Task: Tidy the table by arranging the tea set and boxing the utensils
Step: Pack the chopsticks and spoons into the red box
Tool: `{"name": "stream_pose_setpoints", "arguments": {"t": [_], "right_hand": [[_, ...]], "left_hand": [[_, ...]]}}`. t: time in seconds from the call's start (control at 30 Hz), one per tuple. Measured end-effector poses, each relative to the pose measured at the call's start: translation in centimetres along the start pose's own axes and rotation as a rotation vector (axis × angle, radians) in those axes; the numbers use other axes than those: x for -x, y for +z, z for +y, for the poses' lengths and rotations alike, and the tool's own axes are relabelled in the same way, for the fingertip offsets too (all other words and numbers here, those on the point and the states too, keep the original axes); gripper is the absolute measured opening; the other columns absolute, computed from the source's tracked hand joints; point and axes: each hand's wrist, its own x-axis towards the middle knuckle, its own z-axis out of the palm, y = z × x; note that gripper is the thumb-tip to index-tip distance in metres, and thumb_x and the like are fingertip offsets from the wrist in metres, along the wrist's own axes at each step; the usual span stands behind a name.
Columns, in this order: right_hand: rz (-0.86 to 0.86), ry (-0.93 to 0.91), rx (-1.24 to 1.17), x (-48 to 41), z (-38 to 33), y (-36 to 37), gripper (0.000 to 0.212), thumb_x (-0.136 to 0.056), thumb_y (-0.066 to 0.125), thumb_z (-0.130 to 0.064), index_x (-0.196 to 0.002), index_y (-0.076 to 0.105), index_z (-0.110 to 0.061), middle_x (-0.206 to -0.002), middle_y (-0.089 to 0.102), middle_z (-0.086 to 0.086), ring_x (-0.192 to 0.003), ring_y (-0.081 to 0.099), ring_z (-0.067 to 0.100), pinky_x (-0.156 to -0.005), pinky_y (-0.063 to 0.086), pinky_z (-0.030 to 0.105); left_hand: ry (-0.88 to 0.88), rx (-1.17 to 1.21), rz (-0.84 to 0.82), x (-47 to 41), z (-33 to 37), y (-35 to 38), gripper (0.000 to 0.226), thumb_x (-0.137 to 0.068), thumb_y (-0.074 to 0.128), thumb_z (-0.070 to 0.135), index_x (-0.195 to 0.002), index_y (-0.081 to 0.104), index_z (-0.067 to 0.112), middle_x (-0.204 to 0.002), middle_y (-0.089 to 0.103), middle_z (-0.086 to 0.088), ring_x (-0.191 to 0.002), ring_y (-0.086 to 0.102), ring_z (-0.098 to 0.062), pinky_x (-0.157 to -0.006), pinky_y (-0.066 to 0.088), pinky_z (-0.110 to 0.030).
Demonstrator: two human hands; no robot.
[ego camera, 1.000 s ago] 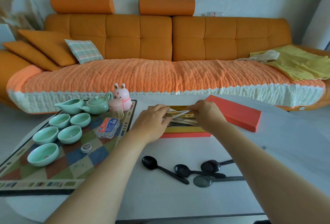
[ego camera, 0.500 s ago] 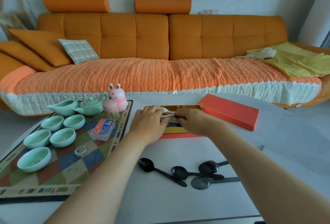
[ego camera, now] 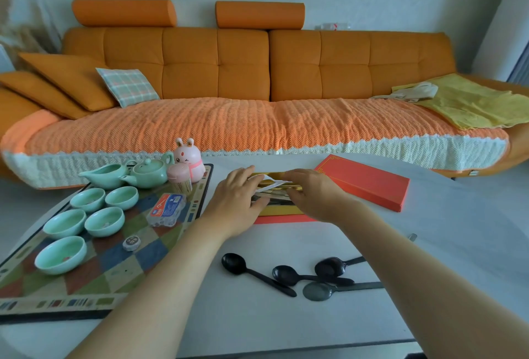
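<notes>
An open red box with a gold lining [ego camera: 282,212] lies at the middle of the white table. My left hand [ego camera: 239,204] and my right hand [ego camera: 312,195] rest on the utensils [ego camera: 272,186] inside it, white and metal pieces bunched under my fingers. The red lid [ego camera: 363,181] lies to the right of the box. Several black spoons [ego camera: 289,274] lie loose on the table nearer to me. On the patterned mat [ego camera: 86,267] at left stand a mint teapot [ego camera: 148,172], a pitcher [ego camera: 106,175] and several mint cups [ego camera: 104,221].
A pink rabbit figure [ego camera: 189,158], a toothpick holder [ego camera: 179,178], a small plastic pack [ego camera: 166,209] and a round tin [ego camera: 131,242] share the mat. An orange sofa [ego camera: 257,78] runs behind the table. A small metal piece [ego camera: 412,237] lies at right.
My right hand has slid left over the box, closer to my left hand. The white utensil between them now shows more. The camera has dipped and shifted slightly.
</notes>
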Motion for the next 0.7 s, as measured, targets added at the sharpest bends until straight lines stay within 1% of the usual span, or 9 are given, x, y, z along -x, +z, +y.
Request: {"name": "stream_pose_setpoints", "arguments": {"t": [0.07,0.13,0.2,0.27,0.33,0.43,0.57,0.63,0.7], "right_hand": [[0.091,-0.084,-0.009,0.5,-0.2,-0.3,0.033,-0.091,0.054,-0.014,-0.119,0.067,-0.021,-0.116,0.065,0.001,-0.106,0.059,0.022,-0.091,0.050,0.040],[0.110,-0.115,-0.052,1.2,-0.8,-1.0,0.026,-0.087,0.055,-0.011,-0.098,0.073,-0.026,-0.097,0.066,-0.003,-0.085,0.061,0.017,-0.076,0.053,0.040],[0.013,-0.084,-0.103,2.3,-1.6,-2.0,0.025,-0.086,0.055,-0.015,-0.087,0.073,-0.031,-0.086,0.066,-0.013,-0.073,0.060,0.006,-0.070,0.054,0.035],[-0.131,-0.066,-0.099,3.4,-2.2,-2.6,0.022,-0.085,0.056,-0.021,-0.087,0.073,-0.034,-0.085,0.067,-0.019,-0.071,0.058,-0.005,-0.067,0.050,0.018],[-0.276,-0.052,-0.072,4.5,-2.4,-3.0,0.025,-0.084,0.054,-0.023,-0.089,0.072,-0.039,-0.090,0.068,-0.021,-0.074,0.056,-0.011,-0.064,0.040,0.006],[-0.465,-0.015,-0.069,5.8,-2.2,-3.8,0.036,-0.080,0.051,-0.017,-0.089,0.068,-0.048,-0.095,0.066,-0.020,-0.085,0.059,-0.003,-0.073,0.045,0.017],[-0.649,0.069,-0.032,7.3,-1.0,-4.7,0.037,-0.076,0.061,-0.017,-0.100,0.066,-0.045,-0.101,0.063,-0.016,-0.093,0.060,0.003,-0.084,0.051,0.027],[-0.678,0.095,-0.015,7.7,-0.6,-4.7,0.037,-0.076,0.065,-0.017,-0.103,0.066,-0.042,-0.101,0.062,-0.016,-0.094,0.059,0.002,-0.086,0.050,0.028],[-0.639,0.102,-0.045,7.8,-0.3,-4.6,0.031,-0.078,0.067,-0.019,-0.100,0.069,-0.040,-0.098,0.064,-0.017,-0.093,0.060,0.001,-0.087,0.049,0.026]], "left_hand": [[0.062,-0.003,0.134,0.4,0.2,-0.4,0.046,-0.097,0.051,0.039,-0.139,0.049,0.020,-0.142,0.042,0.001,-0.132,0.033,-0.021,-0.109,0.033,-0.041],[0.140,-0.029,0.239,0.7,0.8,-0.8,0.031,-0.092,0.059,0.030,-0.121,0.060,0.018,-0.119,0.053,0.001,-0.112,0.046,-0.021,-0.092,0.040,-0.034],[0.159,0.016,0.224,1.3,1.6,-1.5,0.015,-0.090,0.061,0.024,-0.105,0.062,0.021,-0.103,0.055,0.007,-0.097,0.050,-0.017,-0.077,0.039,-0.029],[0.122,0.112,0.103,2.2,2.6,-2.0,0.005,-0.090,0.059,0.025,-0.094,0.060,0.027,-0.092,0.055,0.014,-0.083,0.052,-0.010,-0.068,0.040,-0.027],[0.103,0.155,-0.022,3.1,3.3,-2.3,0.002,-0.089,0.061,0.033,-0.088,0.061,0.031,-0.085,0.056,0.015,-0.078,0.053,-0.006,-0.067,0.045,-0.027],[0.059,0.185,-0.200,4.4,4.3,-2.3,0.017,-0.084,0.063,0.052,-0.091,0.065,0.037,-0.086,0.060,0.020,-0.081,0.056,-0.001,-0.070,0.048,-0.024],[0.072,0.203,-0.270,5.3,6.0,-1.8,0.024,-0.082,0.062,0.059,-0.096,0.064,0.040,-0.091,0.060,0.022,-0.083,0.057,0.000,-0.076,0.052,-0.029],[0.084,0.221,-0.283,5.3,6.9,-1.6,0.024,-0.084,0.061,0.058,-0.100,0.064,0.040,-0.094,0.060,0.022,-0.085,0.057,-0.001,-0.077,0.053,-0.030],[0.088,0.232,-0.302,5.3,7.7,-1.5,0.029,-0.084,0.061,0.058,-0.106,0.064,0.039,-0.096,0.060,0.022,-0.088,0.058,-0.001,-0.078,0.054,-0.032]]}}
